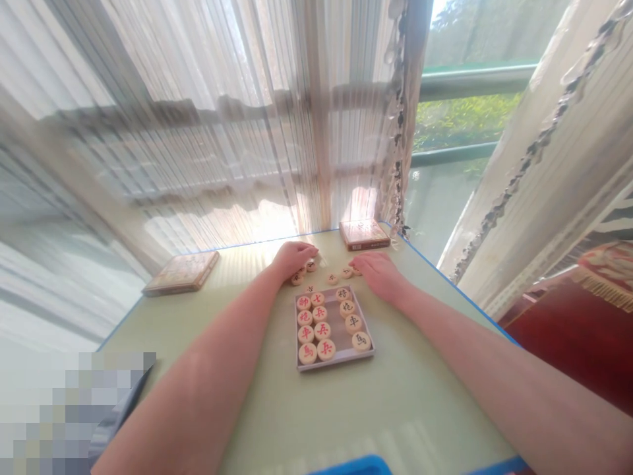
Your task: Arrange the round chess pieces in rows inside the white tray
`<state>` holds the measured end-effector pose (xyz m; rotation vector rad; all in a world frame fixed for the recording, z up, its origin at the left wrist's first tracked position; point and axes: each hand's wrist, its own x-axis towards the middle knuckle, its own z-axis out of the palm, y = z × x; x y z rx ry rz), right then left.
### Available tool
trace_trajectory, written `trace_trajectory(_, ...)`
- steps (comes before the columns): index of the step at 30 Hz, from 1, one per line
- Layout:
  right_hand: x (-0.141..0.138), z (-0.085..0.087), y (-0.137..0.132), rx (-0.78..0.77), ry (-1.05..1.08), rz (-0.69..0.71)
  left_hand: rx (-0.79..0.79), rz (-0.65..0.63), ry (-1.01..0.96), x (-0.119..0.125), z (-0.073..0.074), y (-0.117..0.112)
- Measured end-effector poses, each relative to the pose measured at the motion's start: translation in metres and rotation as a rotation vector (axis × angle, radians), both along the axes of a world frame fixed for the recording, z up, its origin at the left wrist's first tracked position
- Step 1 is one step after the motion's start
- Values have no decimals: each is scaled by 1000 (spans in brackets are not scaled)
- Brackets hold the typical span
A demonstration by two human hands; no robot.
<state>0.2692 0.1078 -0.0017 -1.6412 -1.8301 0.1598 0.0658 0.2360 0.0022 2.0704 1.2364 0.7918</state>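
Note:
A shallow grey tray (337, 333) lies on the pale green table (405, 396), holding several round wooden chess discs (316, 323) marked in red and black. More loose discs (332, 278) lie just beyond the tray. My left hand (293, 256) rests palm down over loose discs at the far left of them, fingers curled and closed on something I cannot make out. My right hand (380, 273) lies palm down to the right of the loose discs, its fingers reaching to them; whether it grips one is hidden.
A wooden box (364, 234) sits at the table's far right corner. A flat wooden board (182, 272) lies at the far left. Sheer curtains (208, 132) and a window stand behind. A blue object (346, 466) shows at the near edge.

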Motion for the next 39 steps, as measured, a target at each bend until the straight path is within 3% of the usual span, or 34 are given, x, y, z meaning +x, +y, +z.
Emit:
trace_trajectory(7, 0, 1, 0, -24, -5, -12, 2, 2, 64, -9, 10, -9)
trace_trajectory(12, -1, 5, -2, -42, -17, -12, -15, 21, 28, -4, 9, -10)
trace_trajectory(17, 0, 9, -5, -29, 9, -10, 20, -25, 139, -2, 7, -7)
trace_trajectory(21, 1, 8, -4, -56, 18, -17, 82, 8, 173, -5, 7, -5)
trace_trajectory(26, 1, 7, -3, -13, -24, -40, 85, 82, 110, -7, 7, -7)
trace_trajectory(29, 2, 8, -3, 99, -39, -74, 75, 115, -68, -5, 11, -11)
trace_trajectory(31, 1, 9, -4, 193, -21, -90, -2, 75, -262, -1, 15, -15)
trace_trajectory(34, -1, 15, -8, 329, -4, -67, -191, -82, -521, 11, 25, -25)
trace_trajectory(39, -5, 29, -19, 483, -25, -39, -460, -337, -614, 29, 44, -52)
